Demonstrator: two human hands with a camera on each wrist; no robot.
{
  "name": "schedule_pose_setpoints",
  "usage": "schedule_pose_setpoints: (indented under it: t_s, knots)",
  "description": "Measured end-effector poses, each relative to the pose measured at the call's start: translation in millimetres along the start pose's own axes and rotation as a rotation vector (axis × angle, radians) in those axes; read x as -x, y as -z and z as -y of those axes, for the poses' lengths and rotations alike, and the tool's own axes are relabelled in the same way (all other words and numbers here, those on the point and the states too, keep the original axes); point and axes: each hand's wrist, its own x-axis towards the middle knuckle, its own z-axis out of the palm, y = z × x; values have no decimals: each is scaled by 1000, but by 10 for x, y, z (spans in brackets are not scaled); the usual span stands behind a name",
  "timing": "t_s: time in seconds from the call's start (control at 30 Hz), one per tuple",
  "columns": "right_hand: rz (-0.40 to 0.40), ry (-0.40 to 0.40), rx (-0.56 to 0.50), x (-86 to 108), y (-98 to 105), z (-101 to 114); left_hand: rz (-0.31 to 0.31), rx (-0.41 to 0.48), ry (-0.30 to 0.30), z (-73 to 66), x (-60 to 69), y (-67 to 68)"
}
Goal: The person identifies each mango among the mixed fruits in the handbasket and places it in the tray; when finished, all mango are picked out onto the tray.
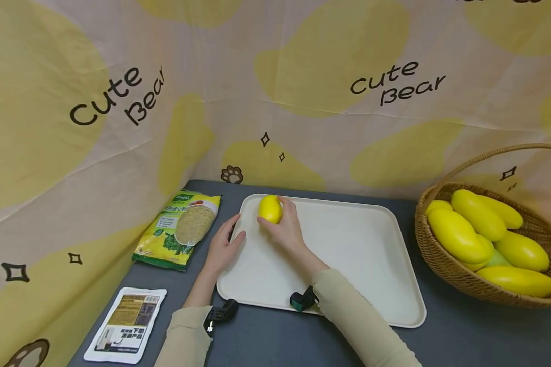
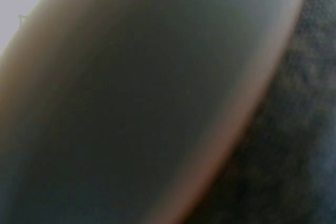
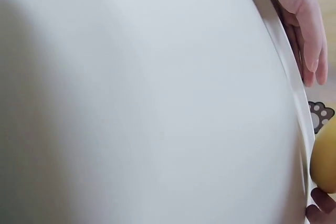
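A yellow mango (image 1: pixel 269 209) is held in my right hand (image 1: pixel 290 227), thumb and fingers around its near and right sides, above the far left corner of a white tray (image 1: pixel 340 244). The right wrist view shows part of the mango (image 3: pixel 324 161) at its right edge, with fingertips (image 3: pixel 321 205) below it. My left hand (image 1: pixel 223 245) lies along the tray's left edge, fingers extended and thumb apart from them. It also appears beside the rim in the right wrist view (image 3: pixel 307 24). The left wrist view is blurred, filled by a dark shape.
On the right stands a wicker basket (image 1: pixel 424 255) with a tall handle, holding several yellow mangoes (image 1: pixel 459 234) and something green. A yellow-green food bag (image 1: pixel 179 229) lies left of the tray. Nearer sits a white pouch (image 1: pixel 126 326). Printed cloth (image 1: pixel 303 127) hangs behind the grey table (image 1: pixel 257 341).
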Motion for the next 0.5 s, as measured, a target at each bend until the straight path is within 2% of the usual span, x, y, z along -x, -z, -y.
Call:
schedule_pose_setpoints:
  t_s: [0.2,0.5]
  knots:
    - [22,47,70,19,-33,31,-7,6,-16,6,6,5]
    - [68,27,121,43,-20,40,-17,11,-28,-12,19,14]
